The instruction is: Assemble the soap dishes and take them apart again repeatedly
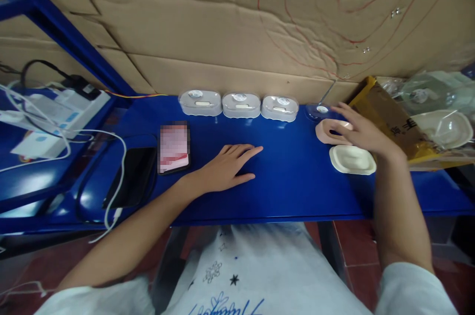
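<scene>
My left hand (pixel 227 167) lies flat on the blue table (pixel 282 191), fingers stretched out, holding nothing. My right hand (pixel 361 129) reaches to the right part of the table, its fingers curled on a pink rounded piece (pixel 323 131). Just in front of it lies a cream-white tray-shaped piece (pixel 352 159). A small clear piece with a white disc (pixel 321 109) sits behind the pink one. Three closed translucent cases (pixel 239 104) stand in a row along the back edge.
A phone with a lit screen (pixel 173 147) and a dark phone (pixel 132 176) with a white cable lie at the left. A power strip (pixel 70 107) and wires sit on the left shelf. At right are a brown packet (pixel 389 117) and plastic bags of parts (pixel 441 107). Cardboard covers the back.
</scene>
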